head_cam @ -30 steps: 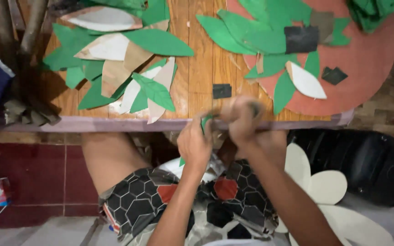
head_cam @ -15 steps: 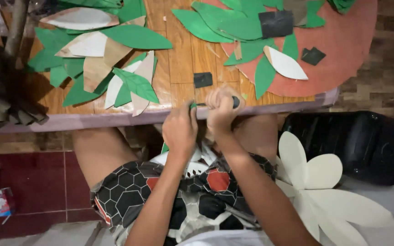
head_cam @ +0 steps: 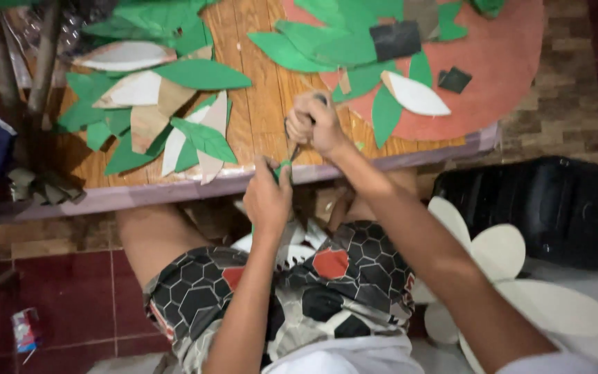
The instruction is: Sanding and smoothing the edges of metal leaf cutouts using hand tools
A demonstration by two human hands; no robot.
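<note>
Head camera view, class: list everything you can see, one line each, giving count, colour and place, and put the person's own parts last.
Table: one, brown wood, across the top.
Green leaves: many, paper cut-outs, spread over the table.
White leaves: several, among the green ones.
Red sheet: one, rounded, table's right end.
Black scraps: three, on and near the red sheet.
Green piece: one, small, at the table edge between the hands.
Scissors: one pair, mostly hidden in the right hand.
White petals: several, on the floor, right.
Black bag: one, floor, right.
Wrapper: one, red tiles, lower left.
Shorts: patterned black, grey, red.
Left hand: pinches the green piece.
Right hand: closed on the scissors.
</note>
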